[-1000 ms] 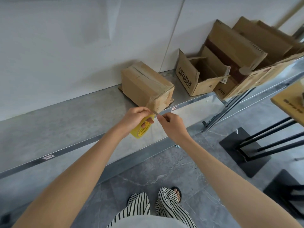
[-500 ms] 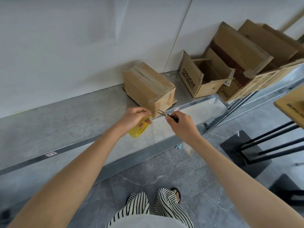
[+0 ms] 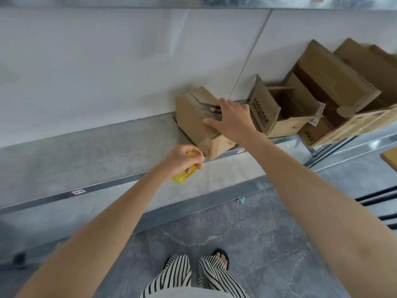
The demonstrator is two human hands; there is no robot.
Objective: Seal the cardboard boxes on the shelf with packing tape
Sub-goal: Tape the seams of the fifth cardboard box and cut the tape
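Fronting grey shelf [image 3: 86, 151], white wall [image 3: 107, 61]; left fingers [image 3: 194, 156] grasping yellow tape roll [image 3: 184, 176]; right fingers [image 3: 224, 103] atop box [image 3: 193, 119], grip unclear.

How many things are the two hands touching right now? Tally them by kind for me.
Tape roll: 1, gripped by the left hand
Snips: 1, held by the right hand
Closed box: 1, under the right hand
Total: 3
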